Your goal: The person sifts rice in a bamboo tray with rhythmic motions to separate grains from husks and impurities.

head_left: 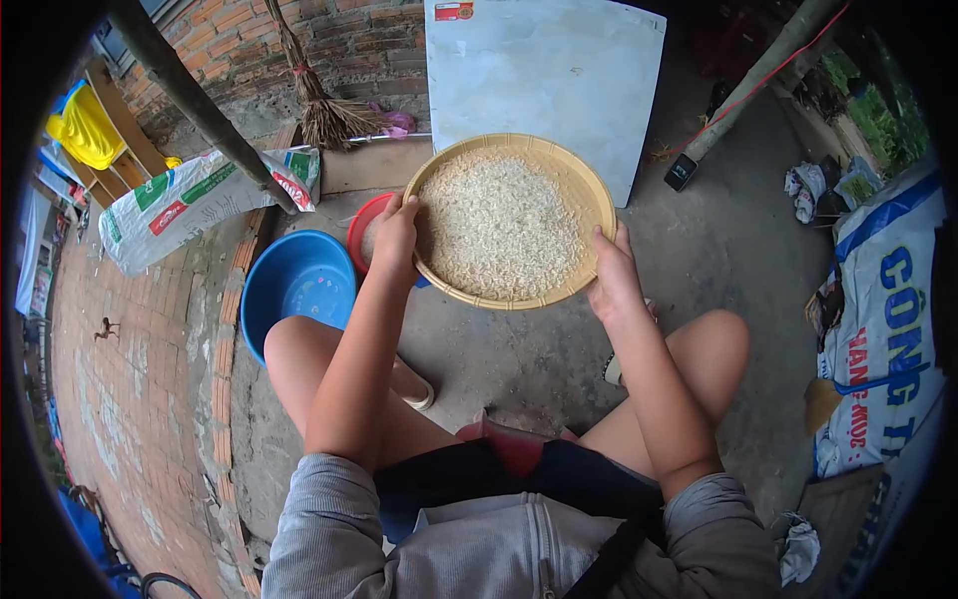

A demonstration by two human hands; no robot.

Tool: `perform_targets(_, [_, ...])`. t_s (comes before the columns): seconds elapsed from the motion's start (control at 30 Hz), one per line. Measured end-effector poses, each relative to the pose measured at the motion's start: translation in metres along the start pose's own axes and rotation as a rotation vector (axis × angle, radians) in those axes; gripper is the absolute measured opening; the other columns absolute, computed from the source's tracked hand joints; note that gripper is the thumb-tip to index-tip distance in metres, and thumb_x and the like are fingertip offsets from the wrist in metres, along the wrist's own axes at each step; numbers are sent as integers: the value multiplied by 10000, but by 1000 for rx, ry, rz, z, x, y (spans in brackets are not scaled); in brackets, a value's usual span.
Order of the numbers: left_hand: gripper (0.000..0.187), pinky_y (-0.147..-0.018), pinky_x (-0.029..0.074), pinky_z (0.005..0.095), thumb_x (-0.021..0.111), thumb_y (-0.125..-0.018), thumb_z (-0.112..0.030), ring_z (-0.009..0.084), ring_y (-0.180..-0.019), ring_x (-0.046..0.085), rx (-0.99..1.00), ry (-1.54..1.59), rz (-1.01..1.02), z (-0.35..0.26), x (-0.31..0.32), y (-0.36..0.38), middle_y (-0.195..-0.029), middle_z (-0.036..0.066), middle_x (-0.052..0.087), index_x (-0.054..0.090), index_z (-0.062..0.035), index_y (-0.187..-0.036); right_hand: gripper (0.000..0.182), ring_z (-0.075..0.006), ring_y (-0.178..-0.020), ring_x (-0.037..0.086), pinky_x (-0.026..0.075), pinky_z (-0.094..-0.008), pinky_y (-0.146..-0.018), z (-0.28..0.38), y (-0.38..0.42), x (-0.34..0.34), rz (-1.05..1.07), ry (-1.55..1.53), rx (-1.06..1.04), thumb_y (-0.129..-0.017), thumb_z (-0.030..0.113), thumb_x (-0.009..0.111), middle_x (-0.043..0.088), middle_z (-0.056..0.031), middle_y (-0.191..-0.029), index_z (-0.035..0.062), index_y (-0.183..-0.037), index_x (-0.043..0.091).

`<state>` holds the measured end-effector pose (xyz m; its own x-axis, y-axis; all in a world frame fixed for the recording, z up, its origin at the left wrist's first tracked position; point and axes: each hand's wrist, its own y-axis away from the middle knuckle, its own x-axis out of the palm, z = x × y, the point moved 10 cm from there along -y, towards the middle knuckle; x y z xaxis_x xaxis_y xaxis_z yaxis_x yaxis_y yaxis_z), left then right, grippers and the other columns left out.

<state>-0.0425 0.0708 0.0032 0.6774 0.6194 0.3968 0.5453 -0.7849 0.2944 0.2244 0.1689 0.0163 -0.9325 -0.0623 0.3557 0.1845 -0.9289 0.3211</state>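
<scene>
A round woven winnowing basket (597, 190) is held up in front of me, above the concrete floor. Pale rice grains (504, 225) cover most of its inside, with a strip of bare weave at the upper right. On the left rim, my left hand (395, 238) is closed with the thumb over the edge. My right hand (616, 272) grips the lower right rim in the same way. The undersides of both hands' grips are partly hidden. Behind the left hand, a red basin (361, 228) shows partly, beside a larger blue basin (299, 280).
A whitish board (544, 70) leans at the back. A straw broom (334, 115) stands by the brick wall (369, 50). Wooden poles (190, 95) slant in at both upper sides. A printed sack (200, 205) lies left; a large lettered tarp (883, 329) is at right.
</scene>
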Motion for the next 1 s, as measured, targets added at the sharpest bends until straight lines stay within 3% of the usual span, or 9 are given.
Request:
perform_targets(0.13, [356, -909, 387, 282, 400, -965, -125, 143, -1041, 498, 380, -327, -155, 11, 22, 38, -1147, 66, 521, 393, -28, -1307, 309, -268, -1030, 580, 484, -406, -865, 17, -64, -26, 179, 132, 126, -949, 109, 385, 561, -148, -1157, 30, -1241, 450])
perform_targets(0.4, [287, -765, 477, 283, 395, -968, -131, 138, -887, 575, 51, -128, -10, -12, -9, 2, -965, 82, 585, 486, 19, -1195, 335, -219, -1139, 470, 392, -374, -946, -8, -4, -1, 102, 277, 18, -965, 133, 402, 457, -126, -1242, 54, -1281, 326])
perform_targets(0.53, [467, -964, 348, 304, 429, -951, -114, 178, -1055, 475, 488, -395, -95, -7, 44, 51, -1218, 124, 483, 284, -8, -1382, 223, -226, -844, 621, 524, -376, -724, 47, -59, -27, 116, 261, -52, -958, 120, 390, 586, -137, -990, 2, -1129, 473])
perform_targets(0.6, [406, -794, 468, 286, 411, -954, -130, 156, -902, 562, 227, -371, -83, -16, 38, 47, -1044, 104, 558, 337, -1, -1332, 210, -219, -949, 586, 483, -364, -813, 49, -42, -15, 137, 207, -30, -962, 120, 384, 561, -144, -1049, 2, -1119, 461])
perform_targets(0.67, [338, -643, 515, 289, 404, -948, -119, 159, -748, 604, 298, -255, -8, -29, 0, 3, -935, 105, 589, 412, 7, -1262, 204, -203, -1045, 519, 404, -341, -902, 32, -19, -5, 53, 331, -252, -968, 141, 389, 521, -142, -1103, 11, -1123, 421])
perform_targets(0.77, [284, -634, 541, 318, 402, -929, -80, 178, -745, 620, 86, -242, -3, -35, -16, 0, -906, 119, 594, 467, 6, -1192, 261, -166, -1062, 481, 371, -305, -903, 11, 16, 10, 95, 498, -102, -967, 181, 422, 504, -108, -1124, 25, -1172, 386])
perform_targets(0.93, [248, -469, 390, 249, 470, -910, -113, 110, -582, 468, 451, -403, -261, 3, 14, 27, -816, 40, 525, 490, -57, -1151, 277, -181, -1025, 541, 423, -320, -886, 35, -48, -18, 130, 261, 47, -963, 138, 406, 554, -120, -1113, -1, -1201, 437])
perform_targets(0.97, [255, -467, 391, 252, 471, -911, -108, 98, -581, 463, 250, -445, -216, 6, 8, 23, -825, 35, 530, 488, -55, -1160, 277, -181, -1025, 541, 423, -320, -886, 31, -43, -17, 128, 271, 51, -963, 138, 406, 554, -120, -1113, -1, -1201, 437])
perform_targets(1.0, [260, -512, 456, 275, 476, -911, -106, 122, -626, 542, 299, -435, -118, -13, 10, 15, -840, 57, 560, 484, -39, -1162, 285, -185, -1048, 527, 408, -321, -902, 33, -32, -11, 81, 300, -33, -962, 137, 409, 541, -124, -1134, -6, -1209, 423])
